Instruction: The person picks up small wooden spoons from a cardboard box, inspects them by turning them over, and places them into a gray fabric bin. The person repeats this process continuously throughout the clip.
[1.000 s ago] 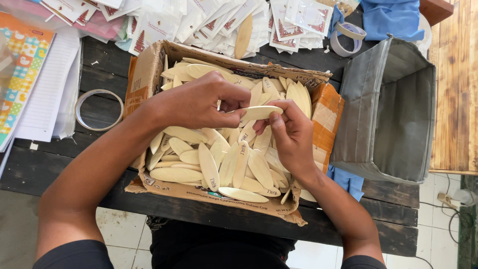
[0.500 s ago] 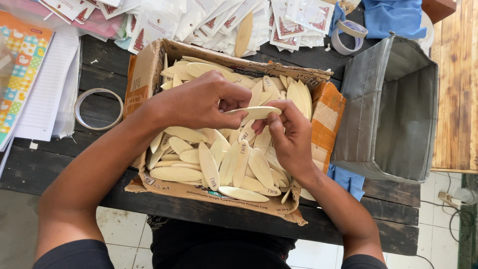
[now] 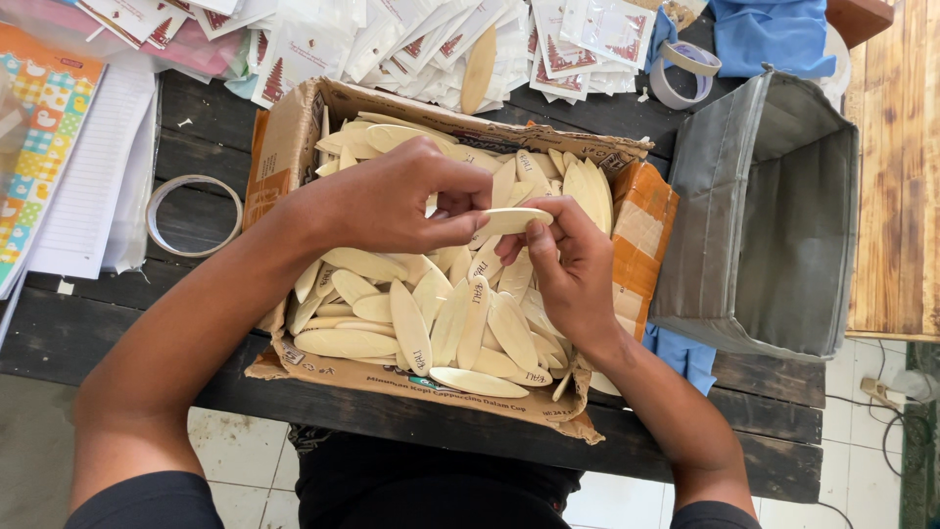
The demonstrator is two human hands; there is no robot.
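Your left hand (image 3: pixel 392 201) and right hand (image 3: pixel 568 269) both pinch one pale wooden leaf (image 3: pixel 511 219) above the cardboard box (image 3: pixel 284 147); many leaves (image 3: pixel 441 323) remain heaped inside, apparently unhandled.

left hand (image 3: pixel 392 201): fingers pinched, palm down | right hand (image 3: pixel 573 269): fingers curled, pinching

wooden pieces (image 3: pixel 411 328): pale cream | box (image 3: pixel 284 157): brown cardboard | bag (image 3: pixel 774 225): grey | table (image 3: pixel 196 147): dark | cloth (image 3: pixel 769 34): blue
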